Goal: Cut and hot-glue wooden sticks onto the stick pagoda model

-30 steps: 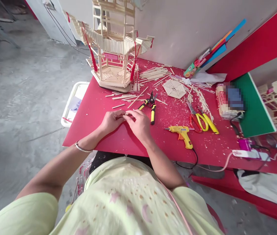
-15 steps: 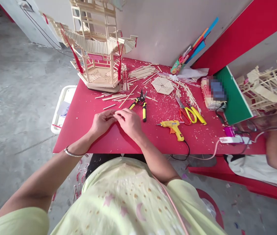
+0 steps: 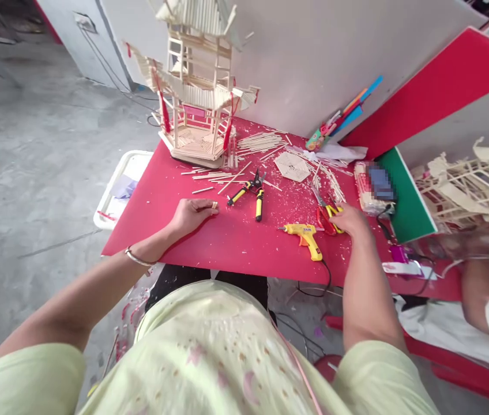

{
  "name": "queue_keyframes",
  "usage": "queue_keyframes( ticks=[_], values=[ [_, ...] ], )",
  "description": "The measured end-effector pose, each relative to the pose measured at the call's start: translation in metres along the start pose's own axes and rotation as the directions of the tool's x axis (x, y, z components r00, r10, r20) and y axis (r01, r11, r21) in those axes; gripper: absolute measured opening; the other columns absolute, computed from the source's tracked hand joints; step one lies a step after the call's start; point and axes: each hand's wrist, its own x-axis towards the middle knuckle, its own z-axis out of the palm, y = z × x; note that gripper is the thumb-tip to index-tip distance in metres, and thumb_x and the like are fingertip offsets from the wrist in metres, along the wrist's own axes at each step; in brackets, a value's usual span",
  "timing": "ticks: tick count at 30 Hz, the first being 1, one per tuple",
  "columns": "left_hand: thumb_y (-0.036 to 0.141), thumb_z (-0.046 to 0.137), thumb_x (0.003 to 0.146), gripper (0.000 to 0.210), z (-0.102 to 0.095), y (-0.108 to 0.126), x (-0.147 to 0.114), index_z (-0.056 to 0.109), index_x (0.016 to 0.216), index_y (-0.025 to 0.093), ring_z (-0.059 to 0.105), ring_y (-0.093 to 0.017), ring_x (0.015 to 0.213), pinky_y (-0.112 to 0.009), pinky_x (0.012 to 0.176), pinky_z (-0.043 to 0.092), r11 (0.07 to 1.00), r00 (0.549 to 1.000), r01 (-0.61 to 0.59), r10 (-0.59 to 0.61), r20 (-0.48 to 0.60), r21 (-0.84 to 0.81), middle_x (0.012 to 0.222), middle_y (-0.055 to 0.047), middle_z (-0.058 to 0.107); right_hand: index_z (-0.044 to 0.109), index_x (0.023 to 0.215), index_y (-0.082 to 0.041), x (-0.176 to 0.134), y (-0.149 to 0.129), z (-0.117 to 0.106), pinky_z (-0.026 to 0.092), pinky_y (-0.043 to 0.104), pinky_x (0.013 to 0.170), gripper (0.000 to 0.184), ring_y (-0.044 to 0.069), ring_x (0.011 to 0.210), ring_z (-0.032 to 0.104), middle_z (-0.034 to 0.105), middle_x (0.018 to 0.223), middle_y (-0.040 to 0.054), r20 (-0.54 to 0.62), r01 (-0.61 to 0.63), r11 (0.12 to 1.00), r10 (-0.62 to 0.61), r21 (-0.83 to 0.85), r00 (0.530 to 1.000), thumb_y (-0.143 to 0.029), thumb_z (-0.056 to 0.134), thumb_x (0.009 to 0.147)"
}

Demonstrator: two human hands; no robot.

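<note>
My left hand [image 3: 195, 215] is over the red table near its front, thumb and fingers pinched on short wooden stick pieces [image 3: 214, 205]. Farther right, my right hand [image 3: 352, 221] has its fingers closed over the yellow-handled pliers [image 3: 338, 203], mostly hidden under it. Scissors [image 3: 320, 199] with red and yellow handles lie against its fingertips. Between my hands are black-and-yellow wire strippers [image 3: 256, 196], spread apart, and a yellow glue gun [image 3: 305, 235] lying on its side.
A tall stick-built pavilion [image 3: 196, 138] stands at the back left. Loose sticks [image 3: 259, 142] and a hexagonal stick panel [image 3: 292, 166] lie behind the tools. A cup of pens [image 3: 319, 138] leans at the wall. Another person's arm [image 3: 480, 282] is at the right, beside a power strip [image 3: 404, 269].
My right hand has left my left hand and moved right onto the yellow-handled pliers. My left hand stays pinched, now with the stick pieces showing. The camera view has shifted slightly.
</note>
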Motion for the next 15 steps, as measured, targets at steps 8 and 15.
queue_keyframes(
  ticks=[8,15],
  values=[
    [0.058,0.087,0.071,0.043,0.000,0.009,-0.002,0.082,0.083,0.017,0.075,-0.023,0.081,-0.035,0.084,0.062,0.999,0.999,-0.019,0.018,-0.028,-0.047,0.086,-0.006,0.081,0.057,0.153,-0.020,0.017,0.013,0.015,0.054,0.037,0.085,0.081,0.027,0.094,0.072,0.076,0.123,0.0167,0.103,0.055,0.998,-0.057,0.021,0.993,-0.031,0.079,0.077],
    [0.053,0.089,0.075,0.043,-0.003,0.024,0.008,0.076,0.091,0.015,0.075,-0.022,0.074,-0.036,0.076,0.062,0.944,1.000,0.007,-0.003,0.011,-0.330,0.086,-0.010,0.080,0.055,0.153,-0.012,0.026,0.022,0.010,0.054,0.031,0.077,0.085,0.021,0.080,0.071,0.079,0.104,0.0120,0.099,-0.002,0.988,-0.013,0.155,0.995,-0.026,0.080,0.074]
  ],
)
